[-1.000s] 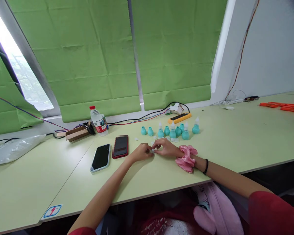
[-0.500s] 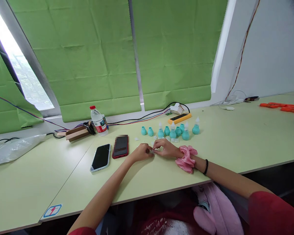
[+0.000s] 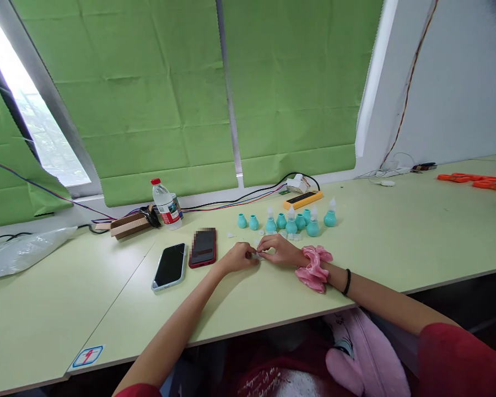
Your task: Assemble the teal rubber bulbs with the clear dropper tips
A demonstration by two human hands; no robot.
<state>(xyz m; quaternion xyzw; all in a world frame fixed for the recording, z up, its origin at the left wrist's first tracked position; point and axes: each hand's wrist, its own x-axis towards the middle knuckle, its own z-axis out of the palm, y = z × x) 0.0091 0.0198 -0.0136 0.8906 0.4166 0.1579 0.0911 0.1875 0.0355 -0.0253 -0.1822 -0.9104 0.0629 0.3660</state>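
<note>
My left hand (image 3: 238, 257) and my right hand (image 3: 281, 251) meet low over the table, fingertips almost touching. Both are closed in a pinch around a small, clear-white piece (image 3: 256, 256), mostly covered by the fingers, its kind too small to make out. Just beyond them stand several turquoise bulbs; some, like the right-hand bulb (image 3: 329, 219), carry a clear pointed tip (image 3: 333, 203). Others are open at the top, such as the leftmost bulb (image 3: 242, 221). Small whitish pieces (image 3: 295, 237) lie between my right hand and the bulbs.
Left of my hands lie a red-cased phone (image 3: 203, 248) and a pale-cased phone (image 3: 170, 267). Behind stand a water bottle (image 3: 166, 205), a cardboard box (image 3: 130, 225) and a yellow-black device (image 3: 303, 199). Orange scissors (image 3: 475, 181) lie far right; cables run along the wall.
Almost nothing differs. Both hands keep their place with the fingers pinched together; only a slight shift at the fingertips shows.
</note>
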